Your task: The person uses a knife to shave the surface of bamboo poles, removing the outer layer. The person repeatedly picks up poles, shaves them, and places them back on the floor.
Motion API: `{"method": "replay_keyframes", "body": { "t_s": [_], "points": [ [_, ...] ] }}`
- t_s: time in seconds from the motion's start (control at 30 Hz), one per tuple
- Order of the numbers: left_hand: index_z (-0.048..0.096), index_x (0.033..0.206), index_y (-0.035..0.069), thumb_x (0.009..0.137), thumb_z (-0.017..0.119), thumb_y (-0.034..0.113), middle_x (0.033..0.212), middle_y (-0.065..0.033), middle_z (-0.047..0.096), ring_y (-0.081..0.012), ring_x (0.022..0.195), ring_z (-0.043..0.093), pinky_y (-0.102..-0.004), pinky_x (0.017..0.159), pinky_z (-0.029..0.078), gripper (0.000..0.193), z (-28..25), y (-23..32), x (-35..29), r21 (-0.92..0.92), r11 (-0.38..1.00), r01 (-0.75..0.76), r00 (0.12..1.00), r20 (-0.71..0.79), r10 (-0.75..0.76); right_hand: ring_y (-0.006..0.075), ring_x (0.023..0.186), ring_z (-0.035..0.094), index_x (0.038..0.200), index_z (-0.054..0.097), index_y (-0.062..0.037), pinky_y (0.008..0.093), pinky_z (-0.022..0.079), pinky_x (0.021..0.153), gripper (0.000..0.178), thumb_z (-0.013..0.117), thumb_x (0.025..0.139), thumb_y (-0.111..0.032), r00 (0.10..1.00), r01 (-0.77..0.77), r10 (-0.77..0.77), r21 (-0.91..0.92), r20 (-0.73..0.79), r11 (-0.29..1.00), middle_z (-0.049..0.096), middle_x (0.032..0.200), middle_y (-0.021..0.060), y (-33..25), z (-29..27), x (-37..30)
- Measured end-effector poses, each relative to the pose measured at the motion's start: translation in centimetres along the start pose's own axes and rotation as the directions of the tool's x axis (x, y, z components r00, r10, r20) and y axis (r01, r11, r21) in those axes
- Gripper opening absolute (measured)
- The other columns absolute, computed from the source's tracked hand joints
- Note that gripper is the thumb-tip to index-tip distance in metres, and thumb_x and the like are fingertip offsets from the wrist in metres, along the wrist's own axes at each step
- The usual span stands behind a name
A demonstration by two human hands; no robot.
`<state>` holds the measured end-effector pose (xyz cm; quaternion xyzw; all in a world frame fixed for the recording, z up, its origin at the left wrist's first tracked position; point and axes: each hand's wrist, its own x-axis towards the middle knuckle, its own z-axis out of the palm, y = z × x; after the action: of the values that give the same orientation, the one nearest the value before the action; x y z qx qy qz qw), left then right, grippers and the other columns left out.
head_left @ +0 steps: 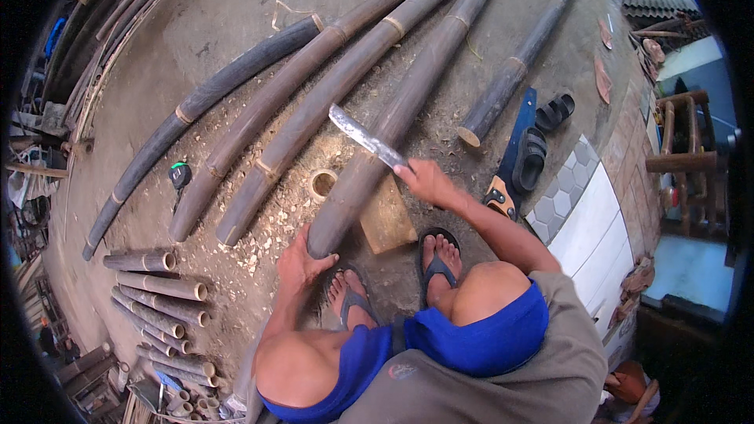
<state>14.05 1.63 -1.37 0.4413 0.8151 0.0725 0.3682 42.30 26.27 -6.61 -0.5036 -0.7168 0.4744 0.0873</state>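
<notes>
A thick dark bamboo pole (355,188) slants away from me, its near part lying across a wooden block (393,226) between my feet. My left hand (298,263) is wrapped round the pole's near end, thumb against the rim. In my right hand (428,183) is a machete (364,138), its long blade lying across the top of the pole and pointing to the far left. Whether the edge bites into the bamboo cannot be made out. A short bamboo ring (322,184) rests on the ground just left of the pole.
More long bamboo poles (314,122) lie to the left, another (514,71) to the right. Several short cut lengths (161,286) are at the lower left. A tape measure (181,175), wood chips (251,255), a blue-bladed handsaw (517,129) and sandals (531,157) lie around.
</notes>
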Motion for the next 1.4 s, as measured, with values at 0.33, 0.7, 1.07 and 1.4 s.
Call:
{"method": "replay_keyframes", "body": {
  "t_s": [0.33,0.7,1.07,1.4],
  "points": [
    [0.049,0.157,0.012,0.063,0.095,0.043,0.127,-0.0233,0.073,-0.0383,0.117,0.072,-0.0451,0.103,0.054,0.109,-0.3,-0.2,-0.1,-0.040,0.999,0.011,1.000,0.020,-0.010,0.0504,0.091,0.068,0.099,0.069,0.0006,0.0600,0.051,0.082,0.058,0.051,0.106,-0.054,0.944,0.229,-0.175,-0.172,0.280,0.958,0.069,0.094,0.0318,-0.1,0.9,-0.9],
    [0.049,0.157,0.016,0.061,0.094,0.052,0.126,-0.0223,0.074,-0.0387,0.118,0.071,-0.0458,0.103,0.054,0.112,0.0,-1.5,1.6,-0.097,0.995,0.023,0.994,0.111,-0.012,0.0452,0.083,0.070,0.089,0.066,0.0020,0.0544,0.053,0.075,0.061,0.048,0.108,-0.053,0.963,0.266,-0.244,-0.232,0.119,0.936,0.069,0.086,0.0284,0.8,0.7,-0.6],
    [0.046,0.158,0.019,0.065,0.092,0.051,0.124,-0.0244,0.071,-0.0422,0.115,0.071,-0.0492,0.099,0.055,0.109,0.3,0.1,0.0,-0.025,1.000,0.001,1.000,-0.008,-0.001,0.0450,0.082,0.071,0.093,0.065,0.0017,0.0527,0.053,0.071,0.054,0.050,0.107,-0.048,0.937,0.325,-0.347,-0.267,-0.041,0.907,0.069,0.083,0.0288,0.2,0.3,0.9],
    [0.048,0.158,0.017,0.064,0.093,0.048,0.124,-0.0233,0.074,-0.0405,0.112,0.073,-0.0473,0.100,0.056,0.109,-0.3,0.9,0.2,0.054,0.998,0.013,1.000,0.000,-0.013,0.0521,0.088,0.069,0.093,0.067,0.0024,0.0558,0.055,0.075,0.063,0.050,0.106,-0.056,0.990,0.132,-0.139,-0.135,-0.038,0.982,0.070,0.091,0.0294,0.5,0.1,0.7]
  ]
}}
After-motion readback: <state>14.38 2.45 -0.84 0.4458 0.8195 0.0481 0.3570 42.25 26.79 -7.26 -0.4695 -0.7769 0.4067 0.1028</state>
